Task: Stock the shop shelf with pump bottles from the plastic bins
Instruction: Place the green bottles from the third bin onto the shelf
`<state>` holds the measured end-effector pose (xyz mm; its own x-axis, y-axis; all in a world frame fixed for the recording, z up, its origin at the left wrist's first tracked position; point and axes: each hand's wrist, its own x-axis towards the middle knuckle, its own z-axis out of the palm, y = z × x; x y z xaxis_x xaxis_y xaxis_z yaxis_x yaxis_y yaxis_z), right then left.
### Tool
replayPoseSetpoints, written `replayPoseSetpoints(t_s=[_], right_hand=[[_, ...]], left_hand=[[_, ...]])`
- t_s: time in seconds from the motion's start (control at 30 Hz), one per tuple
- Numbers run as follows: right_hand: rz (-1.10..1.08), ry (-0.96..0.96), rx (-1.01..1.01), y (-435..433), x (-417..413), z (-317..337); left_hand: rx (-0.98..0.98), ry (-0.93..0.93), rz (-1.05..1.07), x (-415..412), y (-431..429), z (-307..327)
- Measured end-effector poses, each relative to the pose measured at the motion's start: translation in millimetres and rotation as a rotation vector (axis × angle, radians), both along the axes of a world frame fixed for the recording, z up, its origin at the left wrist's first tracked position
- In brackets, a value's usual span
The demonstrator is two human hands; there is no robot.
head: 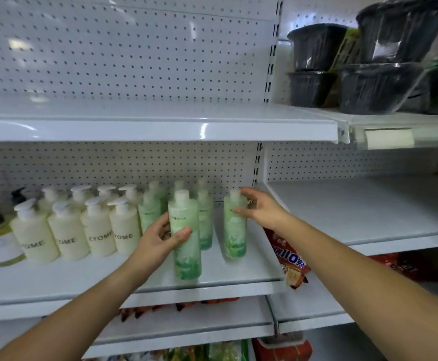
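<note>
The left hand point(160, 239) is wrapped round the middle of a green bottle point(190, 254), thumb across the front and fingers behind. The bottle is upright at the front edge of the shelf point(238, 272), and I cannot tell whether its base is down yet. The grip is low and full, probably so the bottle can be slid back without tipping.

At three o'clock from it, the right hand point(260, 209) holds a second green bottle point(234, 235) more lightly, with curled fingertips over the cap and the thumb on the shoulder. This bottle stands further back, apart from the others. A top grip like this suits steering it sideways into line.

Between the two hands, toward twelve o'clock, more green bottles point(205, 220) stand in short files, so the gap on the right looks like the next file to fill.

At nine o'clock, cream pump bottles point(98, 230) stand in two tidy rows, labels facing out. That is the pattern to match.

At four o'clock a red snack packet point(290, 261) hangs below the shelf edge, and black tubs point(369, 87) are stacked at one o'clock. No plastic bins are in view.
</note>
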<state>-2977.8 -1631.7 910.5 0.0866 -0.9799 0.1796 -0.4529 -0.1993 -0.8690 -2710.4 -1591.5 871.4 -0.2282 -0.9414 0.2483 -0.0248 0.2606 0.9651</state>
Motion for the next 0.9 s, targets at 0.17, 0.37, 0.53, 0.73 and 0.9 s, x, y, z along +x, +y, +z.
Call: replayPoseSetpoints(t_s=[0.17,0.37,0.53,0.73,0.9], right_hand=[[-0.025,-0.011,0.020,-40,0,-13],[-0.059,0.070,-0.007,-82,-3,-24],[-0.015,0.084,-0.002,-110,-5,-31],[0.017,0.025,0.010,-133,-1,-39],[0.065,-0.007,0.057,-135,-2,-39]], left_hand=[[0.011,-0.008,0.004,9,-12,-3],[0.021,-0.015,0.010,17,-27,-12],[0.029,-0.045,0.024,12,-35,-17],[0.058,-0.003,0.019,13,-41,-18],[0.059,0.001,0.028,13,-42,-17]])
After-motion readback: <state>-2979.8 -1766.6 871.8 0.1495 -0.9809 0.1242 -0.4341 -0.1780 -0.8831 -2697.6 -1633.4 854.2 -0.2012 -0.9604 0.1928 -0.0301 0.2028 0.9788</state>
